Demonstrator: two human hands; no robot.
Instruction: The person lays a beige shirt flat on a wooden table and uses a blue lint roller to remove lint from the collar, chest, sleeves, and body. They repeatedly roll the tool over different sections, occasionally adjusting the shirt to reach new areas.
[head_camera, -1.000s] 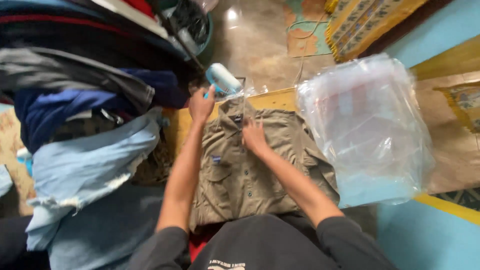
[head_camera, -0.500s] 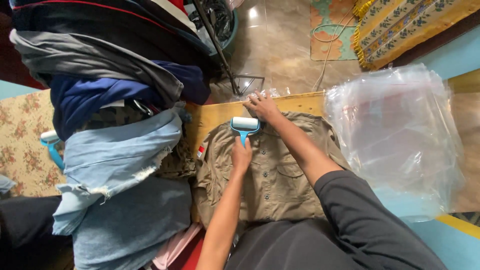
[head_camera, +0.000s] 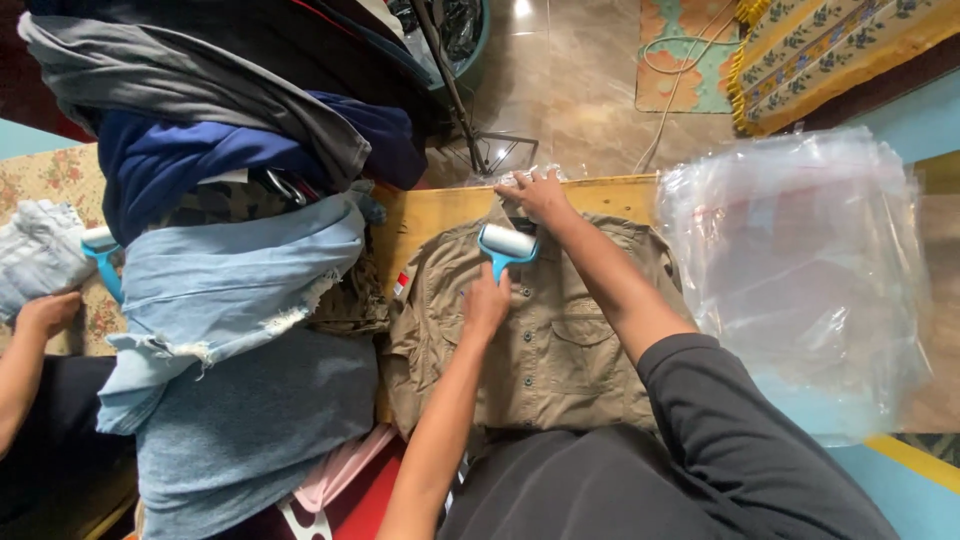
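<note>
On the wooden board (head_camera: 440, 210), a khaki button-up shirt (head_camera: 545, 340) lies flat, collar toward the far edge, front up with a chest pocket showing. The person's left hand (head_camera: 487, 302) rests over the shirt's button placket, fingers wrapped tight around the blue handle of a lint roller (head_camera: 507, 245); the white roller head sits on the cloth just below the collar. The right hand (head_camera: 538, 193) lies beyond the roller at the collar, fingers spread and pressed down on the fabric at the far edge of the shirt; it holds nothing. Its dark sleeve crosses the shirt's right half. Left of the shirt, touching its edge, stands a tall pile of folded clothes (head_camera: 230, 270): grey and navy on top, pale frayed denim in the middle, slate blue beneath. Right of the shirt, overlapping the board's end, lies a stack of clear plastic bags (head_camera: 800, 280). Well left of the shirt, past the pile, another person's hand (head_camera: 45, 312) rests near a second lint roller (head_camera: 103, 255) with a blue handle. Beyond the shirt, a tiled floor (head_camera: 580, 90) shows with a patterned rug.
</note>
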